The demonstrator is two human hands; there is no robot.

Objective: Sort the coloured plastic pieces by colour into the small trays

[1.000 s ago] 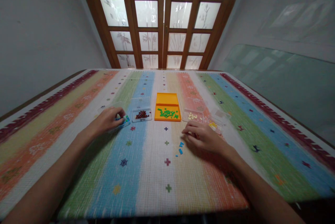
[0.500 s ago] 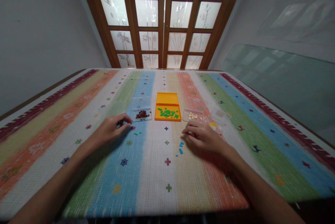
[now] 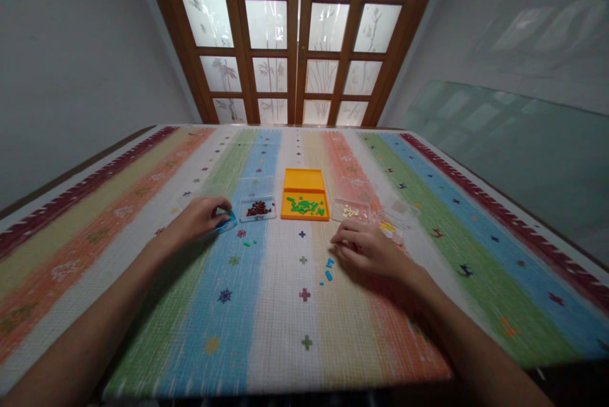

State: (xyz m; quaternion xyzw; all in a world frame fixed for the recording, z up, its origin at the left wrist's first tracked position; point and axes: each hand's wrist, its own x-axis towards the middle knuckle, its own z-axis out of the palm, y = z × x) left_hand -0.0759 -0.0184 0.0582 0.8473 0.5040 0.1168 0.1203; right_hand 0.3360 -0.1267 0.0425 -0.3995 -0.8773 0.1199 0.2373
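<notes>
My left hand [image 3: 205, 215] is over a clear plastic box [image 3: 228, 225] holding blue pieces, left of the other boxes. Its thumb and forefinger are bent toward each other, with a speck of green by the fingertips; what they grip is too small to make out. My right hand [image 3: 364, 246] rests on the cloth with its fingers curled, and anything inside them is hidden. Beside its fingertips lie small blue toy bricks [image 3: 328, 275]. Loose green bits [image 3: 247, 244] lie on the cloth to the right of my left hand.
An orange box [image 3: 304, 217] with its lid raised holds many green bricks [image 3: 304, 205]. Dark red-brown pieces [image 3: 259, 208] fill a clear box to its left. To its right, clear boxes contain cream pieces [image 3: 353, 211] and yellow pieces [image 3: 387, 226]. A striped cloth [image 3: 280, 331] covers the table.
My left hand has drawn back slightly to the left and up, so the box with blue pieces shows beneath its fingers. My right hand has stayed in place.
</notes>
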